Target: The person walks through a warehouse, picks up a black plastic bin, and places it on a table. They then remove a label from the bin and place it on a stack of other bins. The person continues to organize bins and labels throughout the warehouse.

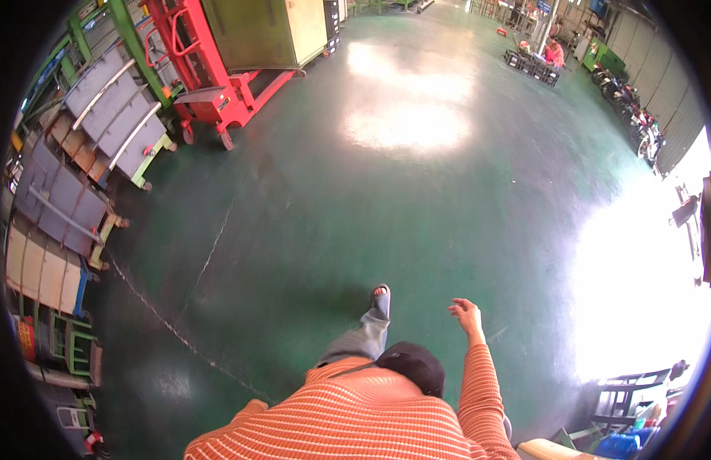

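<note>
My right hand hangs out ahead of my body over the green floor. Its fingers are loosely bent and apart, with nothing visible in them. Only a small bit of my left hand shows beside my orange striped sleeve; its fingers are hidden. A rounded black thing with a thin strap lies against my front, touched by neither hand. One foot in a grey sandal is stepped forward below it.
A red lift truck stands at the far left beside a large yellow-green box. Grey wheeled racks line the left. Black crates and a person in red are far right; parked two-wheelers stand along the wall.
</note>
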`<state>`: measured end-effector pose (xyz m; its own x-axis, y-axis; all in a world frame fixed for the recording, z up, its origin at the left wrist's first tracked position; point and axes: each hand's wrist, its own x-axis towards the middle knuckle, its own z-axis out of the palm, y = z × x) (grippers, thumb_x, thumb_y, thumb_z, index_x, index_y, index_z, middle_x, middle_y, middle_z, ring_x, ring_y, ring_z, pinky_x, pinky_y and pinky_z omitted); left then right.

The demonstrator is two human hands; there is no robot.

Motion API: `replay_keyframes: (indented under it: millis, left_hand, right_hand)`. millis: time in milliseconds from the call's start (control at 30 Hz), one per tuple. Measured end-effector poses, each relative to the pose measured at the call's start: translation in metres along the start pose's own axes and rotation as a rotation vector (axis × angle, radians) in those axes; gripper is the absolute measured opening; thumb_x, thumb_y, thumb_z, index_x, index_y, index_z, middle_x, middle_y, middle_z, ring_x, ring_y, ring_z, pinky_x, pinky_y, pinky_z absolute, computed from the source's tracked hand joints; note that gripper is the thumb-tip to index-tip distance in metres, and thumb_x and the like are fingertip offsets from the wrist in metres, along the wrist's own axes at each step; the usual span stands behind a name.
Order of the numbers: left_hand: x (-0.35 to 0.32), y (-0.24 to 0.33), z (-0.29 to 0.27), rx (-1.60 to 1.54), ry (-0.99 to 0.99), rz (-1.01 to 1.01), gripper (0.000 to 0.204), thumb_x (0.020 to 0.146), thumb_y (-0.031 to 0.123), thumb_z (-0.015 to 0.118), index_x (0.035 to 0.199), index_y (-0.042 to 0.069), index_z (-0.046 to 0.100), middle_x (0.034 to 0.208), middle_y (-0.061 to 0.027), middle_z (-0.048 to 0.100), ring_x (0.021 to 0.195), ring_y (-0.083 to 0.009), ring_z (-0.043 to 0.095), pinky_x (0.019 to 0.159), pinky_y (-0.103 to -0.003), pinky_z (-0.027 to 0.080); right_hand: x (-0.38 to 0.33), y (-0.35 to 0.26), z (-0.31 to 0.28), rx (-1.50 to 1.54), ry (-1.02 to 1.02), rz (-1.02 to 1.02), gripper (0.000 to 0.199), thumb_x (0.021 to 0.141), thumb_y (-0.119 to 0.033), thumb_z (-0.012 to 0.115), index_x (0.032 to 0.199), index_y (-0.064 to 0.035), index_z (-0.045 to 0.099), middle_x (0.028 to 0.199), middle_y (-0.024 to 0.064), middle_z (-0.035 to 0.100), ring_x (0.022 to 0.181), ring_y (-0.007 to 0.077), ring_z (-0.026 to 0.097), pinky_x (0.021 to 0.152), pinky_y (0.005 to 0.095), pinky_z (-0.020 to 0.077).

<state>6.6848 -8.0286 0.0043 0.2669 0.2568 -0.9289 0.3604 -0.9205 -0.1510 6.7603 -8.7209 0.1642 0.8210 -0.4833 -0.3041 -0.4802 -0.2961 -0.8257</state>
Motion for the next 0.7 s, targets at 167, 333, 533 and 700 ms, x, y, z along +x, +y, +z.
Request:
replay_keyframes:
  millis: [167, 333, 533, 700]
  left_hand:
    - [0.078, 0.231, -0.156, 0.455, -0.052, 0.291, 0.034, 0.082, 0.028, 0.046, 0.098, 0.003, 0.063, 0.110, -0.0182, 0.057, 0.102, -0.0333, 0.054, 0.084, -0.041, 0.044]
    - [-0.031, 0.649, -0.469, -0.158, 0.598, 1.106, 0.028, 0.086, 0.026, 0.045, 0.095, 0.004, 0.060, 0.093, -0.0166, 0.061, 0.090, -0.0315, 0.058, 0.076, -0.040, 0.046]
    - [-0.092, 0.997, -0.724, -0.406, 0.574, 1.386, 0.025, 0.089, 0.019, 0.043, 0.099, 0.004, 0.060, 0.087, -0.0122, 0.064, 0.077, -0.0233, 0.062, 0.072, -0.033, 0.048]
    - [0.010, 1.060, -0.801, -0.098, 0.515, 1.153, 0.032, 0.088, 0.029, 0.041, 0.097, 0.005, 0.059, 0.100, -0.0149, 0.061, 0.095, -0.0319, 0.057, 0.082, -0.040, 0.045]
  right_hand:
    - [0.146, 0.011, -0.008, -0.017, -0.100, 0.300, 0.028, 0.072, -0.013, 0.058, 0.097, -0.0023, 0.064, 0.077, 0.0086, 0.067, 0.067, 0.0154, 0.064, 0.068, 0.0289, 0.0504]
    - [0.230, 0.015, -0.037, -0.118, -0.237, 0.582, 0.025, 0.075, -0.013, 0.056, 0.097, -0.0049, 0.065, 0.080, 0.0086, 0.067, 0.061, 0.0133, 0.063, 0.046, 0.0266, 0.0465]
    - [0.463, 0.025, -0.052, 0.033, -0.254, 0.991, 0.028, 0.076, -0.026, 0.057, 0.098, -0.0101, 0.064, 0.093, 0.0063, 0.066, 0.078, 0.0186, 0.063, 0.061, 0.0324, 0.0499]
    - [0.802, -0.075, -0.081, -1.274, -0.764, -0.033, 0.029, 0.072, -0.036, 0.059, 0.088, -0.0136, 0.067, 0.098, 0.0045, 0.064, 0.089, 0.0239, 0.062, 0.074, 0.0373, 0.0499]
